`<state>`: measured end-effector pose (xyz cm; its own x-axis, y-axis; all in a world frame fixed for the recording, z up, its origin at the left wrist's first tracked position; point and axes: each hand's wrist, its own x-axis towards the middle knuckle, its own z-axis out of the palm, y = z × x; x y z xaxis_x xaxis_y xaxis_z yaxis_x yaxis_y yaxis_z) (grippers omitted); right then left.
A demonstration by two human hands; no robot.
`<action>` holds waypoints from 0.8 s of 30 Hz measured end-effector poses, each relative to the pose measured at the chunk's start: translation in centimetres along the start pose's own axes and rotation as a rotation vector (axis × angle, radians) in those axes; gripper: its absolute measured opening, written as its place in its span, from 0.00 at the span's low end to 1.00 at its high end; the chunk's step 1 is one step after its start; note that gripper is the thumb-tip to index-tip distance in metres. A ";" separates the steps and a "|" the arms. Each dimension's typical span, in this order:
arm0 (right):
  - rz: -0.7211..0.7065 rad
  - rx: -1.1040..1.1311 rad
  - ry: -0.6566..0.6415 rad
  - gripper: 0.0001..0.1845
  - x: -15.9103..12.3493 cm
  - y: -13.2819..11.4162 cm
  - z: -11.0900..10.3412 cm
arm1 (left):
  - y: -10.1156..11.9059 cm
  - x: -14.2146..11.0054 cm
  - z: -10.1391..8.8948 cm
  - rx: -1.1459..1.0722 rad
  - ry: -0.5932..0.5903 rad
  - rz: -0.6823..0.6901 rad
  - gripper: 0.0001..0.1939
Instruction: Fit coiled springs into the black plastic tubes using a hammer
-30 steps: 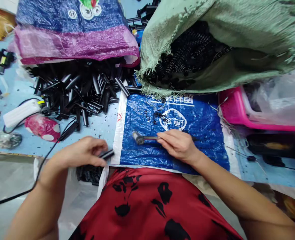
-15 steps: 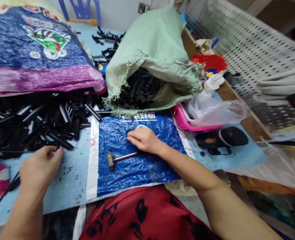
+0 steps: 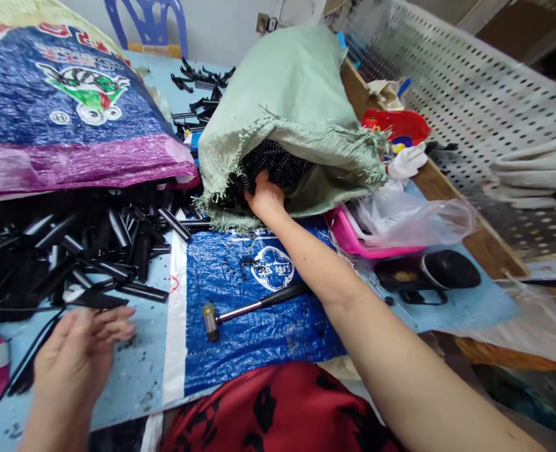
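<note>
My left hand (image 3: 83, 345) is at the near edge of the pile of black plastic pieces (image 3: 111, 270), fingers loosely apart. Just above its thumb and index finger is a dark flat piece (image 3: 101, 301); I see no clear grip on it. My right hand (image 3: 267, 198) reaches into the mouth of a pale green woven sack (image 3: 297, 75), touching small black ribbed parts (image 3: 275, 157); its fingertips are partly hidden. Below my right forearm a small hammer (image 3: 240, 310) lies on a blue printed plastic sheet (image 3: 259, 351), its handle end covered by the arm.
A blue and purple bag (image 3: 85, 150) stands behind the pile. On the right are a pink tray (image 3: 353, 232) under clear plastic, a dark lidded cup (image 3: 447, 270) and a red dish (image 3: 395, 125). A cable (image 3: 28, 348) crosses the left side.
My right hand has let go of the hammer and moved into the sack. My left hand went to the pile, and the piece it held a second ago is gone from it. The view swung right.
</note>
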<state>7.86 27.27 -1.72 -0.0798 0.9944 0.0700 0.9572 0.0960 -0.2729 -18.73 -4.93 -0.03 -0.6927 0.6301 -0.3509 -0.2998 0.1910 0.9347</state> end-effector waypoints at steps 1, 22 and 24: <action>0.007 0.009 -0.008 0.32 -0.1 0.2 0.1 | -0.2 -0.4 0.6 -0.038 -0.031 -0.055 0.37; -0.251 1.031 -0.362 0.15 -8.7 1.7 -1.5 | -2.5 0.8 4.5 0.462 -0.186 0.217 0.29; 0.040 1.404 -0.613 0.20 -12.1 1.8 -1.8 | -2.3 0.2 5.4 0.368 -0.192 0.280 0.25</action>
<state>11.03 15.36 -1.35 -0.4973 0.8285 -0.2573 -0.0380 -0.3171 -0.9476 -14.67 -1.12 -1.92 -0.5701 0.8156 -0.0988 0.1560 0.2256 0.9617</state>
